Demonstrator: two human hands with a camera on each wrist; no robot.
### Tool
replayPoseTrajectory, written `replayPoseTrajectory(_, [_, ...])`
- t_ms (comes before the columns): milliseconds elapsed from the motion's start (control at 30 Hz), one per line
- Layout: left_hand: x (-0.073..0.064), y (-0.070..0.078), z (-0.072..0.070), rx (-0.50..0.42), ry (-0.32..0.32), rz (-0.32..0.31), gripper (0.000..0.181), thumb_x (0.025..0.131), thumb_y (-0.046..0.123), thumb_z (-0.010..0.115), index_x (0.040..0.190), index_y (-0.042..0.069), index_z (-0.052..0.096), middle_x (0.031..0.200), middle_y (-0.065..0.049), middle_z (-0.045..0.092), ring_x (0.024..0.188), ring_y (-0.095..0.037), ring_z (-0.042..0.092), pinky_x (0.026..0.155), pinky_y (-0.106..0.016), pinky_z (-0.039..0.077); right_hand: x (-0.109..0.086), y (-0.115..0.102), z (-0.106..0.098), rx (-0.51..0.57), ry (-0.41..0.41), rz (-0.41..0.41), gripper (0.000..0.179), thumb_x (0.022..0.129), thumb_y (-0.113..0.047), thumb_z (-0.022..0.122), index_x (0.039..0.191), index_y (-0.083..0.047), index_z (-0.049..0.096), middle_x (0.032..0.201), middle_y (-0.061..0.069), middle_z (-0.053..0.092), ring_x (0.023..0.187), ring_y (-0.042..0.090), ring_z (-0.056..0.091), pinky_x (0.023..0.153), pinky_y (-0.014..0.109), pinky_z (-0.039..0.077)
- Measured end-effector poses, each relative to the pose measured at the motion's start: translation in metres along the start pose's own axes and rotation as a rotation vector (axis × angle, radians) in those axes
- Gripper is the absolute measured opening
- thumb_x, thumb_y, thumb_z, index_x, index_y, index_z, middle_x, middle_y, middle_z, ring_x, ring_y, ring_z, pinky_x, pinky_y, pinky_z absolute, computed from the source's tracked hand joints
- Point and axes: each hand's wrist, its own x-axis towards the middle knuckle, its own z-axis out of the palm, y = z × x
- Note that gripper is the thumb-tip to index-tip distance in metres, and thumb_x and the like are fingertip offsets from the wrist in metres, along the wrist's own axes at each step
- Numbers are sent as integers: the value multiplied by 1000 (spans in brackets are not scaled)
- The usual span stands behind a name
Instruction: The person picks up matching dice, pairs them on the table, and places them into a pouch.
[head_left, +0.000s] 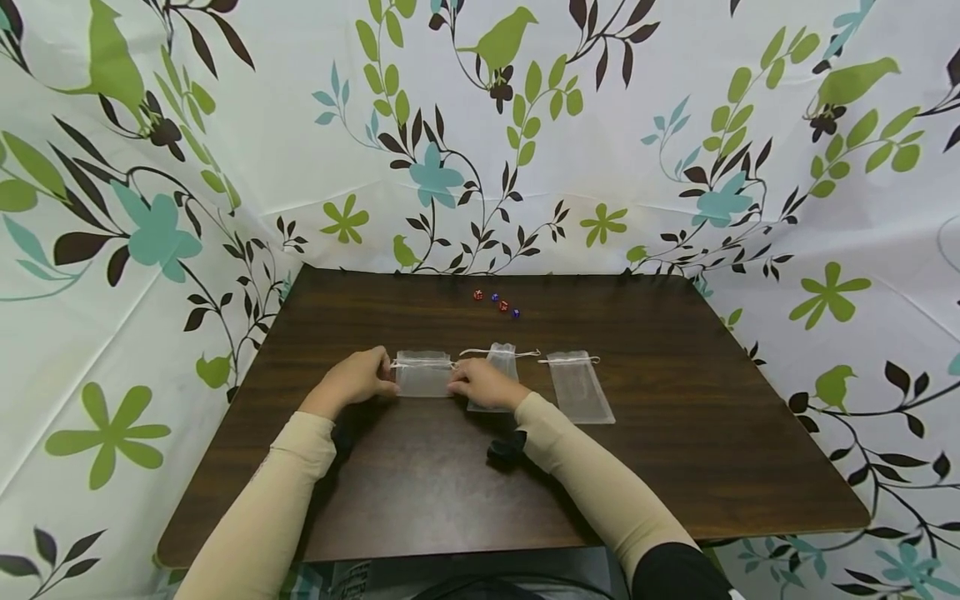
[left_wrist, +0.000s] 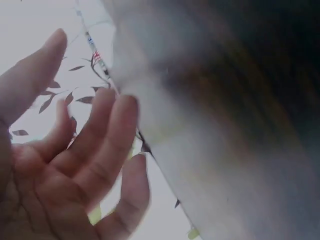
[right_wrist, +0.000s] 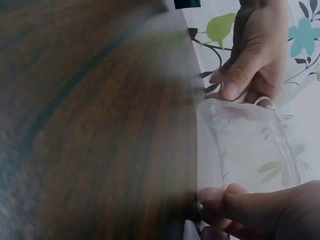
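A sheer white drawstring pouch (head_left: 423, 379) lies flat on the table between both hands. My left hand (head_left: 356, 379) is at its left end, thumb and index finger apart; in the left wrist view the left hand's (left_wrist: 75, 170) fingers are spread with nothing between them. My right hand (head_left: 487, 382) pinches the pouch's right edge. From the right wrist view, the pouch (right_wrist: 250, 145) spans between the left thumb and the right hand (right_wrist: 260, 210). A second sheer pouch (head_left: 502, 360) is partly hidden beneath the right hand. To its right lies a third pouch (head_left: 579, 392).
Red dice (head_left: 478, 295) and blue dice (head_left: 516, 313) lie near the back of the dark wooden table (head_left: 420, 492). A patterned cloth (head_left: 480, 167) with leaves and birds hangs behind and at both sides.
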Motion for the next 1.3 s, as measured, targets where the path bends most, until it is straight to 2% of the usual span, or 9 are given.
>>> replayPoseTrajectory(200, [2, 2, -5, -138, 158, 201, 45, 83, 10, 77, 112, 2, 43, 106, -16, 50, 89, -28, 59, 75, -41, 50, -1, -1, -4, 90, -33, 74, 21, 97, -18, 58, 104, -6, 74, 117, 9, 68, 128, 25, 51, 107, 35, 38])
replayPoseTrajectory(333, [6, 5, -5, -164, 166, 285, 43, 82, 6, 76, 116, 6, 50, 111, -13, 55, 94, -29, 63, 80, -43, 53, -1, -1, -3, 91, -31, 71, 20, 97, -17, 58, 103, -7, 75, 117, 9, 68, 127, 25, 52, 107, 35, 38])
replayPoseTrajectory(500, [9, 6, -4, -115, 160, 292, 16, 84, 10, 75, 93, 13, 63, 89, -1, 63, 81, -18, 59, 73, -37, 49, -1, 0, 0, 67, -12, 36, 19, 97, -17, 59, 99, -8, 75, 114, 8, 69, 119, 22, 58, 102, 34, 43])
replayPoseTrajectory(600, [10, 6, -4, -96, 172, 296, 13, 83, 10, 76, 81, 15, 64, 78, 3, 62, 74, -14, 55, 70, -33, 47, -2, -1, -1, 74, 3, 49, 17, 97, -19, 59, 100, -8, 72, 108, 6, 69, 105, 20, 63, 92, 32, 48])
replayPoseTrajectory(767, [11, 8, -4, -84, 184, 311, 13, 83, 11, 76, 80, 16, 65, 76, 5, 62, 73, -13, 55, 68, -32, 47, -4, -9, -6, 209, 118, 98, 33, 93, -22, 65, 117, -5, 49, 107, 8, 64, 91, 18, 63, 82, 33, 51])
replayPoseTrajectory(867, [10, 10, -5, -86, 174, 315, 12, 84, 10, 75, 81, 16, 65, 78, 5, 63, 74, -14, 56, 70, -33, 48, -2, -14, -11, 230, 204, 7, 47, 90, -22, 69, 125, -6, 42, 116, 8, 58, 99, 19, 60, 86, 35, 50])
replayPoseTrajectory(933, [10, 10, -4, -89, 171, 316, 12, 84, 10, 75, 81, 15, 66, 78, 4, 63, 74, -14, 57, 71, -33, 49, 1, -18, -14, 172, 232, -72, 45, 90, -23, 70, 126, -8, 47, 121, 5, 55, 106, 16, 56, 89, 33, 48])
replayPoseTrajectory(1033, [10, 10, -4, -93, 167, 329, 11, 83, 8, 75, 81, 14, 66, 79, 4, 64, 75, -14, 57, 71, -34, 49, 5, -22, -16, 79, 227, -158, 29, 91, -22, 68, 116, -10, 61, 114, 1, 58, 98, 13, 57, 84, 29, 49])
replayPoseTrajectory(1300, [10, 5, 0, -80, 116, 348, 10, 85, 12, 73, 81, 18, 67, 75, 7, 63, 72, -11, 57, 68, -30, 49, 5, -15, -13, -41, 192, -143, 12, 93, -24, 64, 96, -15, 72, 94, -5, 67, 82, 4, 62, 76, 18, 48])
